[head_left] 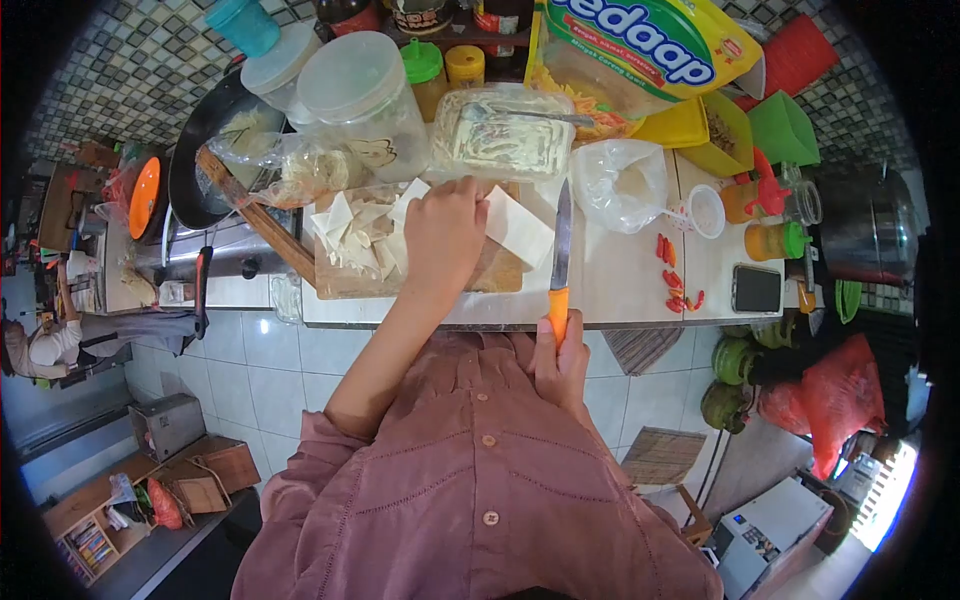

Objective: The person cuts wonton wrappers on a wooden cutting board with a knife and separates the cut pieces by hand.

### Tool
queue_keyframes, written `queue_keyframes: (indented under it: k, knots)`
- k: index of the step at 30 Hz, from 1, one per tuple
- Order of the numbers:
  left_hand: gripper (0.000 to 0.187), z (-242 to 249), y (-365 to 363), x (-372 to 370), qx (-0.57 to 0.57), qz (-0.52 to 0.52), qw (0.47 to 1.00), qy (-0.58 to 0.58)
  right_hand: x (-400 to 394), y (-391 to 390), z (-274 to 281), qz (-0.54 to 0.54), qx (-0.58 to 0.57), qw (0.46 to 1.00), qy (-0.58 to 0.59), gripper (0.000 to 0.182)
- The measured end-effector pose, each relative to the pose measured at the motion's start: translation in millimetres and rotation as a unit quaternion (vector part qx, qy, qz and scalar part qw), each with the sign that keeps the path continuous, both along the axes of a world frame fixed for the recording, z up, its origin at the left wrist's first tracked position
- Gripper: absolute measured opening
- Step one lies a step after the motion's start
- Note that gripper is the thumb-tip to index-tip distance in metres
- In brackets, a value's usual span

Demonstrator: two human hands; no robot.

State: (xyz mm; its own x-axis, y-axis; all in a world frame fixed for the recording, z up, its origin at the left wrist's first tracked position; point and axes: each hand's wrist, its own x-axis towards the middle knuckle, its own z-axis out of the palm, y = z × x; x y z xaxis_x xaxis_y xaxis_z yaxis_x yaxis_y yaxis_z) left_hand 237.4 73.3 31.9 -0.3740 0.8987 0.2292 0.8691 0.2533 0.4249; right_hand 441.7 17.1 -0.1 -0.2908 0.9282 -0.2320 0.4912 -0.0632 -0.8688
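A knife (562, 240) with an orange handle points up and away from me, and my right hand (562, 362) is closed around its handle at the counter's front edge. My left hand (447, 232) is over the wooden cutting board (345, 283), its fingers curled and pressed together beside white flat sheets. What it grips, if anything, is hidden beneath it. One white sheet (519, 227) lies at the board's right side, right of my left hand. Cut white pieces (355, 232) are heaped on the board's left part.
Red chillies (668, 262) and a phone (756, 289) lie at the right. Behind the board stand a clear jar (365, 100), a plastic container (503, 133) and a plastic bag (622, 184). A dark pan (205, 160) and a wooden stick (256, 220) are at the left.
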Motion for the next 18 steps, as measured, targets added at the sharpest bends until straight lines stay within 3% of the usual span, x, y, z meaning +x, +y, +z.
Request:
queue_keyframes:
  k: [4, 6, 8, 13, 18]
  knots:
    - [0.017, 12, -36, 3, 0.012, 0.040, 0.992, -0.121, -3, -1, 6, -0.007, -0.035, 0.999, 0.035, 0.023]
    - [0.020, 13, -52, 5, 0.007, 0.054, 0.986, -0.160, -5, -2, 5, 0.032, 0.048, 0.998, -0.019, 0.019]
    - [0.027, 9, -66, 6, -0.030, 0.055, 0.978, -0.197, -9, -2, 19, 0.054, 0.024, 0.996, -0.066, 0.020]
    - [0.025, 8, -91, 10, -0.029, 0.091, 0.970, -0.222, -13, -3, 22, 0.119, -0.023, 0.983, -0.136, 0.026]
    - [0.017, 17, -107, 10, -0.008, 0.094, 0.972, -0.213, -16, -6, 20, 0.173, 0.035, 0.965, -0.192, 0.028]
